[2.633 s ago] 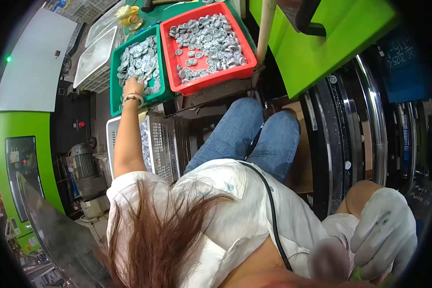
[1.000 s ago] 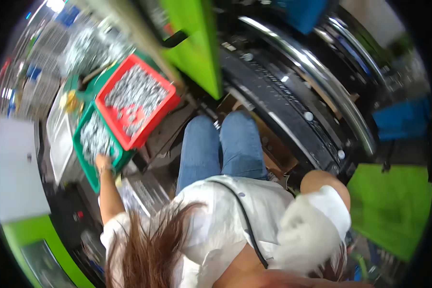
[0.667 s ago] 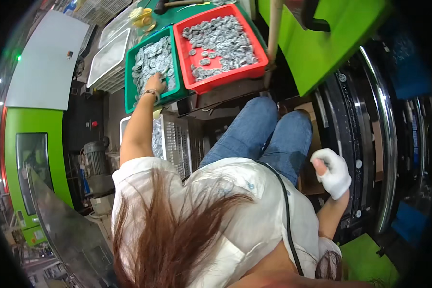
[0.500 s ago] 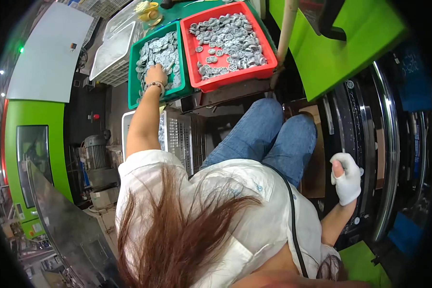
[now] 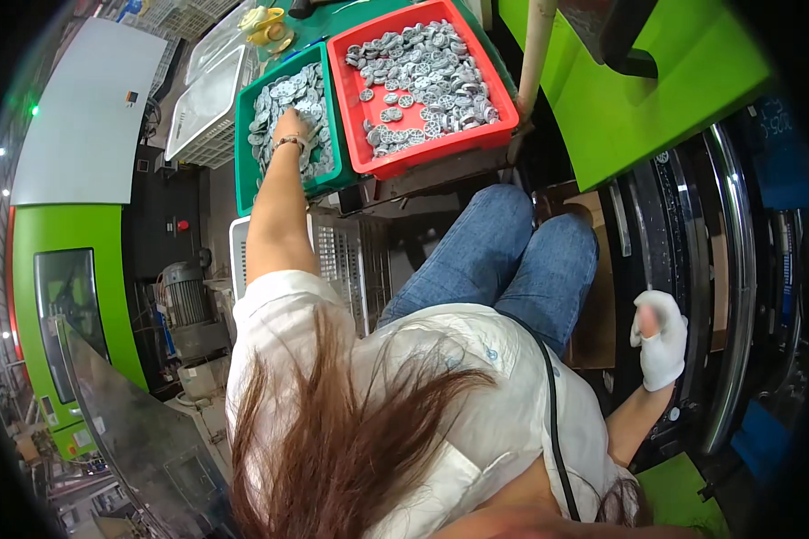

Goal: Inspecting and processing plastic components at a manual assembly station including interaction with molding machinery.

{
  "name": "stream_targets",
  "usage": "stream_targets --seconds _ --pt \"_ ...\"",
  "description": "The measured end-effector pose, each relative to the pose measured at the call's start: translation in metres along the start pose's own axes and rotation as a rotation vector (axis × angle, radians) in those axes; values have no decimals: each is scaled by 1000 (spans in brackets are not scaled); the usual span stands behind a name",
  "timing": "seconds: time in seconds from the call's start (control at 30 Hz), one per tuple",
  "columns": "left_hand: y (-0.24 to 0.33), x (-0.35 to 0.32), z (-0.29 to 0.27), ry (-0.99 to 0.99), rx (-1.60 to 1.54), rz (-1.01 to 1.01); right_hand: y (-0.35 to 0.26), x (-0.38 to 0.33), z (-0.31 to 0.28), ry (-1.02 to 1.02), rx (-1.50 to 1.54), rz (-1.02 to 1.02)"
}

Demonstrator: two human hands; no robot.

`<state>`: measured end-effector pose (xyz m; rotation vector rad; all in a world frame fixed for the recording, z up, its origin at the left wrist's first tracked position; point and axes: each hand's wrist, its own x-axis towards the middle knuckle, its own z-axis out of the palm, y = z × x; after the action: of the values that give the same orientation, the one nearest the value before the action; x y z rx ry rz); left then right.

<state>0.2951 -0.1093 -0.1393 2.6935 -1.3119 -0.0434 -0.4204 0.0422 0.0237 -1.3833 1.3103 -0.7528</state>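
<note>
My bare left hand (image 5: 290,126), with a bracelet at its wrist, reaches down into a green bin (image 5: 242,162). Flat grey plastic discs (image 5: 289,90) fill that bin, and the fingertips are lost among them. Off to the right, near the dark machine bed, I hold up my right hand (image 5: 662,341) in a white glove that leaves the thumb bare. Its fingers curl inward with the thumb against them; whatever may be inside the grip is hidden. Beside the green bin stands a red bin (image 5: 368,163) of grey spoked wheels (image 5: 440,67).
White crates (image 5: 208,117) stand left of the green bin, and another white basket (image 5: 333,251) sits below it. A yellow object (image 5: 268,31) lies behind the bins. At right are a green machine panel (image 5: 638,99) and a shiny metal bar (image 5: 737,234). A motor (image 5: 186,292) stands at left.
My left hand has shifted slightly within the green bin, its fingers now deeper or more tucked in. The right hand has moved a little to the right in the picture. The view has tilted slightly.
</note>
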Motion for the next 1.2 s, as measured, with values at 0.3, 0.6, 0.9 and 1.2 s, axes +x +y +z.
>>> stream_targets --seconds 0.3,0.6,0.9,1.2 --pt "137 -148 -94 -259 -1174 243 1 9 19 -25 192 -74" --pt "340 -358 -138 -1390 -1358 445 -14 24 50 277 -152 -374" --pt "400 -394 -103 -1631 -1639 124 18 6 14 508 413 -91" --pt "425 -403 -108 -1753 -1439 184 17 13 -15 564 470 -63"
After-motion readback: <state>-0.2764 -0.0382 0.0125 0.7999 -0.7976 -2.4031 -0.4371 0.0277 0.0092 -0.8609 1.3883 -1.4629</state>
